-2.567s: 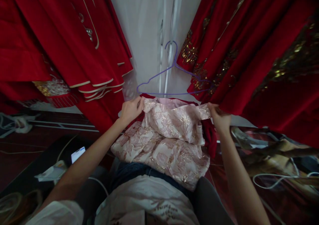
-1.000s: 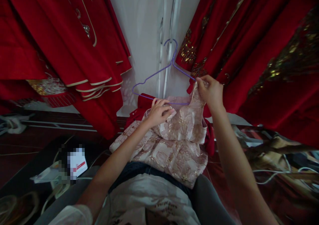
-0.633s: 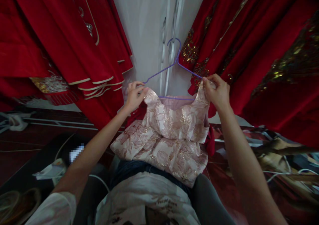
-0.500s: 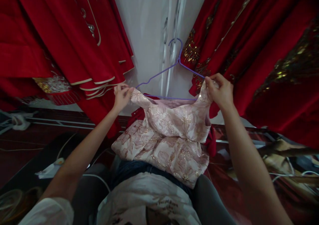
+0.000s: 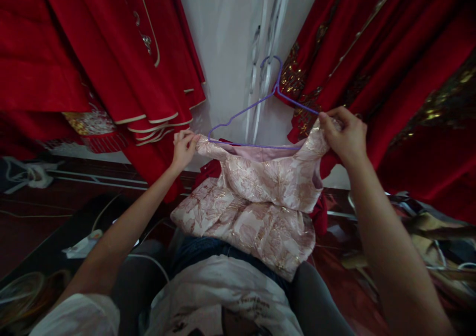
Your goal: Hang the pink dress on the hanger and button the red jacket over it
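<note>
A pale pink dress (image 5: 275, 180) with a shiny floral pattern spreads across my lap, its bodice lifted toward the wardrobe. My left hand (image 5: 185, 148) pinches one shoulder strap at its outer edge. On the other side my right hand (image 5: 345, 133) grips the opposite strap, with the fingers closed around it. A purple hanger (image 5: 253, 105) stands behind the neckline, hook upward. Its right arm runs into the strap near my right hand; its left end shows bare just inside the left strap. The lower bar crosses the neck opening.
Red garments (image 5: 148, 78) hang at the left, and more red garments with gold trim (image 5: 372, 78) hang at the right. Between them is a white cabinet door (image 5: 219, 38). A white power strip (image 5: 84, 244) with cords lies at the lower left; clutter (image 5: 424, 232) fills the right side.
My right hand has moved slightly outward with its strap, stretching the dress wider. The hanger's left end now sits inside the left strap, away from my left fingers. The view has shifted slightly.
</note>
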`<control>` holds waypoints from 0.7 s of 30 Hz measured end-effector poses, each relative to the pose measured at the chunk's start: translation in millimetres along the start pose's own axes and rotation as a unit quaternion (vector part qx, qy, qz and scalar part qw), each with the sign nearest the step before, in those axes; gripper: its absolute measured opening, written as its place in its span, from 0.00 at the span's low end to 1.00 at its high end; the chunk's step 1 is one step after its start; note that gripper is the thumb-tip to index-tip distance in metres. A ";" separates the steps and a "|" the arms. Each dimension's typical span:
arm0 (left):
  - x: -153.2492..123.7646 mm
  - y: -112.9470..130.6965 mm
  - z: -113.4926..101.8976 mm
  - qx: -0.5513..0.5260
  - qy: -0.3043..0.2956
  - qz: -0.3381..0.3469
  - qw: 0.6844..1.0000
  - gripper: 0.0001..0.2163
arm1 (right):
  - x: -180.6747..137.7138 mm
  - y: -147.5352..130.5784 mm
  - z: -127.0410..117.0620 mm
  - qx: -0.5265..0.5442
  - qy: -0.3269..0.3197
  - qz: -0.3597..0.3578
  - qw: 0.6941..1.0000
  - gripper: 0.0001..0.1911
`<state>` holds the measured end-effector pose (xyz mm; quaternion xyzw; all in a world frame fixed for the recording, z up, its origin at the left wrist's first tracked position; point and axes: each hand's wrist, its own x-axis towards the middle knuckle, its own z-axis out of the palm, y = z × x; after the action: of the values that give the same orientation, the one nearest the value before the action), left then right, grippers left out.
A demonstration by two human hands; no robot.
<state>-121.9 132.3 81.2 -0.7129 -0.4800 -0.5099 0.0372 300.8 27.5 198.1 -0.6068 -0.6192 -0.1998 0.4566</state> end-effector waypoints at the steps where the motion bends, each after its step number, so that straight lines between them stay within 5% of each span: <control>1: 1.2 0.0 -0.2 0.001 0.001 0.002 1.000 0.18 | -0.2 0.6 0.2 -0.003 0.001 -0.001 1.000 0.15; 15: -8.1 -8.3 -0.4 -0.004 0.010 0.006 1.000 0.20 | -0.8 -0.4 1.4 0.005 0.004 0.002 1.000 0.14; 21: 30.9 35.2 2.0 -0.016 0.026 0.034 0.999 0.19 | -4.5 2.4 4.8 0.011 0.003 0.009 1.000 0.16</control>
<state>-94.5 134.5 119.2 -0.7158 -0.4461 -0.5343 0.0561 300.9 29.3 191.3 -0.6064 -0.6146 -0.1910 0.4671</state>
